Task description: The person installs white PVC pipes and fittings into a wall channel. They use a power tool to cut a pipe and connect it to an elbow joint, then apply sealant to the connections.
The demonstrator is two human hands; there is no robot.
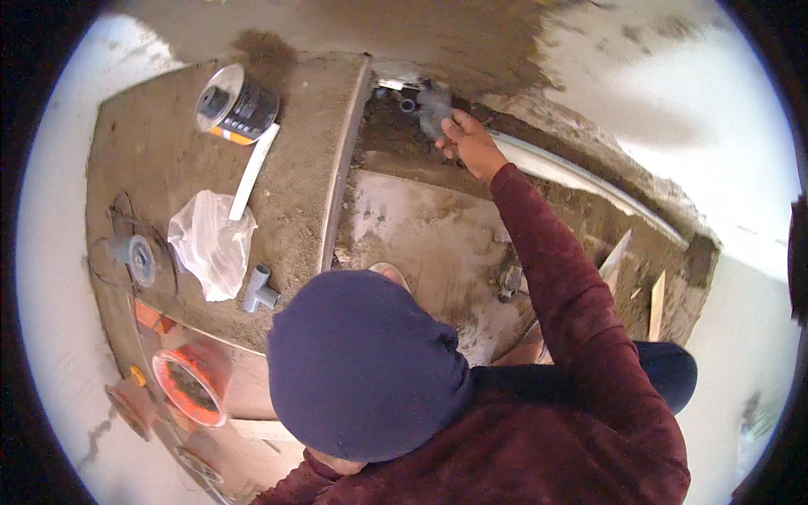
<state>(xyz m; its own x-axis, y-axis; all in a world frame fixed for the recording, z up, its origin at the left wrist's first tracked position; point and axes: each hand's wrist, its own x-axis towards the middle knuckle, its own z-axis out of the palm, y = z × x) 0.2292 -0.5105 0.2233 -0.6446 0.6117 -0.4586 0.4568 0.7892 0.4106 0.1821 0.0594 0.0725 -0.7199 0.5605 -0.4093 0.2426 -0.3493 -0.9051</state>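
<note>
1. The thing in hand is a grey piece point(434, 109), too blurred for its kind to be told; it is at the far end of the recess, just right of the far right corner of the rough ledge point(295, 143); a grey pipe end point(408, 106) is just beside it, and whether the two touch cannot be told.
2. It is probably light, as one outstretched hand manages it; stiff or soft cannot be judged through the blur; dirt from the dark soil point(385, 135) could make it slippery.
3. Its lower right edge seems the best hold; that leaves the side toward the pipe end free.
4. The co-worker's right hand point(473, 147) has that edge; thumb and bent fingers look closed on it, with little gap showing.
5. The camera wearer's own hands are out of view, so their fingers cannot be told; the co-worker's left hand does not show either.
6. A grey T-shaped fitting point(262, 290) lies untouched by the ledge's near right corner; it looks rigid and light, easily taken by one branch.
</note>
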